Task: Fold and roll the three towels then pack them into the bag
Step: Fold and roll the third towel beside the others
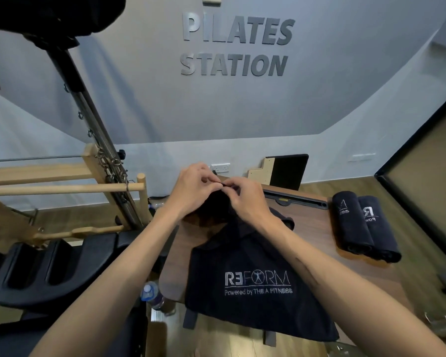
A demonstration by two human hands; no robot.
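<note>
A black bag (pixel 258 279) printed "REFORM" lies on the brown table (pixel 317 228), hanging over its near edge. At the bag's far end, my left hand (pixel 193 189) and my right hand (pixel 245 199) pinch the edge of a black towel (pixel 211 210), which is bunched under them; I cannot tell whether it is in the bag's mouth. Two rolled black towels (pixel 363 225) lie side by side on the table's right part, apart from both hands.
A wooden pilates frame with bars and springs (pixel 108 176) stands to the left, with black padded equipment (pixel 49 269) below it. A water bottle (pixel 153 296) stands by the table's left edge. A dark-framed panel (pixel 422 181) runs along the right.
</note>
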